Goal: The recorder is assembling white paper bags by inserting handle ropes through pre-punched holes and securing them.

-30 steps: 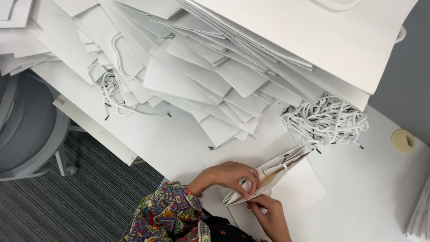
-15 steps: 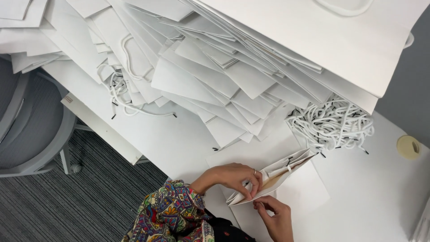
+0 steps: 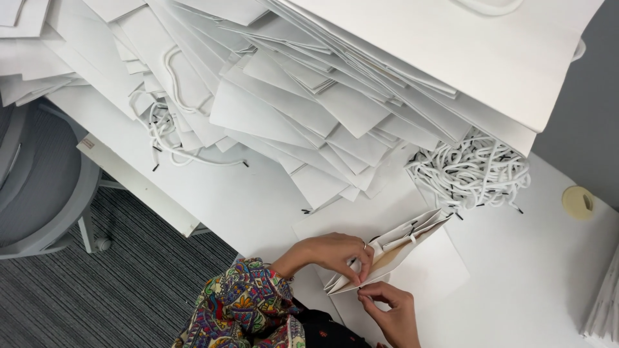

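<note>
A white paper bag [image 3: 393, 251] lies half-folded on the white table [image 3: 535, 270], its open top with short cord ends pointing up-right. My left hand [image 3: 332, 252] presses down on the bag's lower end, fingers curled over its folded edge. Below it, my right hand [image 3: 390, 309] pinches the bag's bottom edge between thumb and fingers. A patterned multicolour sleeve [image 3: 242, 303] covers my left arm.
A big sloping heap of flat white paper bags [image 3: 309, 96] fills the upper table. A tangle of white cord handles [image 3: 474, 171] lies right of it, and looser cords [image 3: 167, 138] at left. A round tape roll [image 3: 578, 202] sits far right. A grey chair [image 3: 39, 187] stands on striped carpet.
The view has shifted slightly. Both hands stay on the bag, with the right hand's fingers moved up closer to the bag's bottom edge.
</note>
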